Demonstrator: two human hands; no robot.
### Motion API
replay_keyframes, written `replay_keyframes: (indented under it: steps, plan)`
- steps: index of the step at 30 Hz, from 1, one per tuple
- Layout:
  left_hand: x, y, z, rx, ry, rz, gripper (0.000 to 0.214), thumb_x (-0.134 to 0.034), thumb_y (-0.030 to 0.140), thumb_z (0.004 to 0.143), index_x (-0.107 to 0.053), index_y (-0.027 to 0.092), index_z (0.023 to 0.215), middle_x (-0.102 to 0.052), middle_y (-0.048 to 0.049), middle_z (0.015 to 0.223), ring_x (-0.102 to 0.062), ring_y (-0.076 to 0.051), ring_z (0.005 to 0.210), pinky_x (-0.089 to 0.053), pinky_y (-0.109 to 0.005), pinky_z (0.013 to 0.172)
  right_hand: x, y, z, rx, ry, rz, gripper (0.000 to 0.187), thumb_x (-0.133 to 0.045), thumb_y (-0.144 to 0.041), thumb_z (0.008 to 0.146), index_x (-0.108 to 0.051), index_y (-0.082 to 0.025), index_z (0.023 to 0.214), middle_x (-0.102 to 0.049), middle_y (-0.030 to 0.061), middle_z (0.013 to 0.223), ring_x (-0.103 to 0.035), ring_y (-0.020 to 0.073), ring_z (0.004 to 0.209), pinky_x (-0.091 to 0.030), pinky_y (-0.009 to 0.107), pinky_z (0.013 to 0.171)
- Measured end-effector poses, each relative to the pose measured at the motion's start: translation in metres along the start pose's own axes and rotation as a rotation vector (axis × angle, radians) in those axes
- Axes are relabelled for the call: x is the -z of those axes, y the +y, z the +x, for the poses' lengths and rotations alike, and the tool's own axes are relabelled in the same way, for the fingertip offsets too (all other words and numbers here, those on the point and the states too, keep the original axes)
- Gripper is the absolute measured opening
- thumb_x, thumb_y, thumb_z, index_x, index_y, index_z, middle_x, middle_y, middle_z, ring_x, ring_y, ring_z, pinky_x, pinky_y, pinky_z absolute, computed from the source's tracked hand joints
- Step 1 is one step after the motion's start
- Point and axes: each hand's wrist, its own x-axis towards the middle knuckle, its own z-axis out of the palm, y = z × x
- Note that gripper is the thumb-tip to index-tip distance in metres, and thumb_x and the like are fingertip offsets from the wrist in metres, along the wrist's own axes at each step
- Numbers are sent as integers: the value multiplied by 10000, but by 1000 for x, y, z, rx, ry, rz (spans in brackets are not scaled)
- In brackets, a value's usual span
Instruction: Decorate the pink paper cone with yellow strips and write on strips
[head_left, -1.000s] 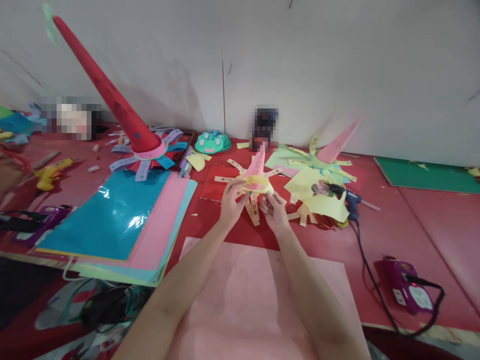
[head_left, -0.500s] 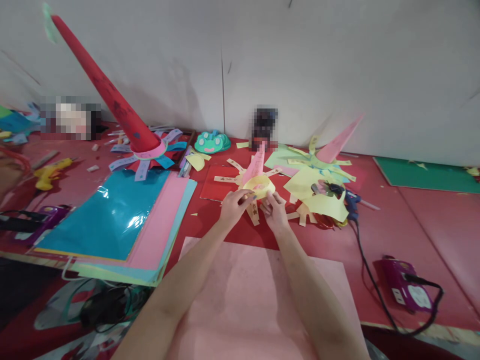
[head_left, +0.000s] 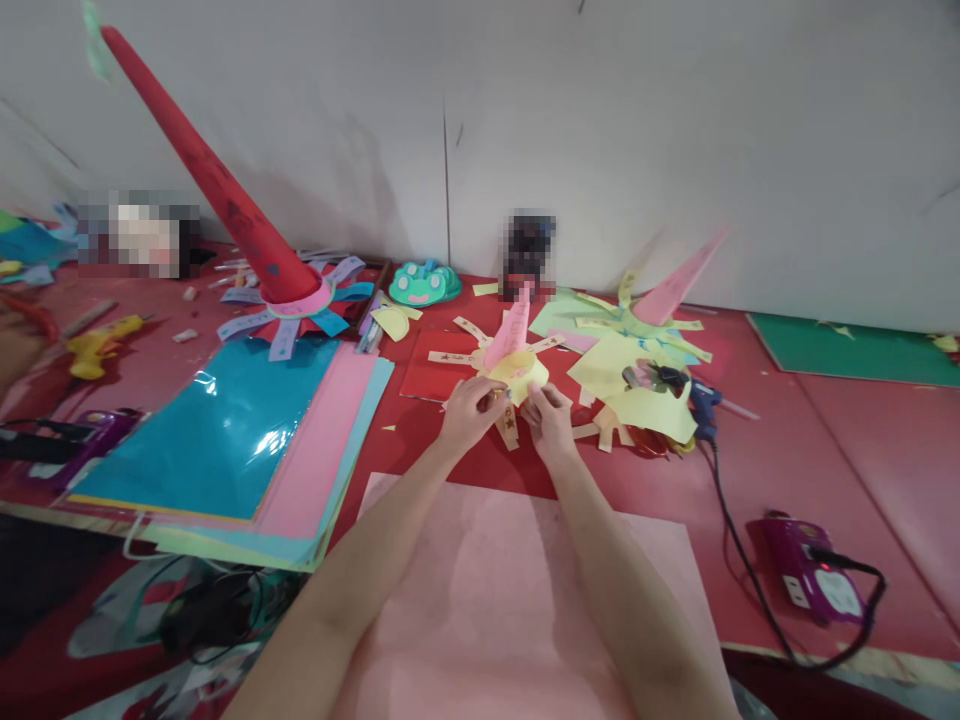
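Between my hands is a yellow paper ring (head_left: pixel 525 377), pinched at its left edge by my left hand (head_left: pixel 472 408) and at its right edge by my right hand (head_left: pixel 549 415). Both hands are closed, with thumbs and fingers pressed on the paper. Just behind the ring rises a pink paper cone (head_left: pixel 510 332), set among pale paper strips (head_left: pixel 454 358) printed with stars and letters. The strips fan outward, and one (head_left: pixel 508 430) points toward me between the hands. A red sheet (head_left: pixel 427 370) lies under the strips on the left.
A tall red cone (head_left: pixel 225 190) and blue sheets (head_left: pixel 217 430) stand left. To the right are another pink cone (head_left: pixel 682 280), cut yellow paper (head_left: pixel 660 412), a blue glue gun (head_left: pixel 705 408) and a purple power box (head_left: pixel 814 575) with its cable. A pink sheet (head_left: pixel 525 590) lies in front.
The yellow paper ring has tipped, so its opening shows less and its outer side more. Both hands have shifted slightly, keeping hold of its edges.
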Motion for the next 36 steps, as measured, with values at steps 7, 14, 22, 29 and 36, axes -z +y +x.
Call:
replay_keyframes:
  steps: [7,14,22,29,36]
  plan:
    - [-2,-3,1,-22,4,15,134,-525,323,819,-612,227,784,-615,25,667,-552,-125,623,-424,-272,669,-3,-1,-2,19,30,-63,331,-721,-354,622,-436,-195,567,-249,-111,444,-201,19,376,-182,191,353]
    - [-3,-4,3,-24,114,55,191,-568,384,801,-616,217,724,-583,-4,731,-553,-150,720,-418,-310,719,-6,-3,-4,56,48,-79,298,-734,-351,596,-486,-187,571,-315,-103,449,-221,15,381,-176,201,362]
    - [-1,-4,6,-48,192,-14,146,-580,326,804,-600,208,721,-575,-52,1030,-527,-195,1024,-394,-393,919,-7,-2,-5,113,47,-190,270,-700,-353,641,-503,-184,566,-310,-106,405,-231,23,365,-189,212,373]
    - [-3,-6,5,-48,144,-51,142,-560,309,820,-598,204,732,-581,-51,1021,-515,-189,1038,-397,-386,934,-7,-2,-5,123,66,-172,326,-710,-346,632,-443,-181,541,-306,-108,414,-236,22,371,-180,211,382]
    - [-2,-6,6,-26,139,-137,162,-507,301,851,-605,201,770,-575,-56,1011,-517,-179,1024,-409,-362,919,-7,-3,-5,117,66,-206,346,-703,-396,624,-436,-187,555,-306,-107,423,-232,26,379,-192,214,383]
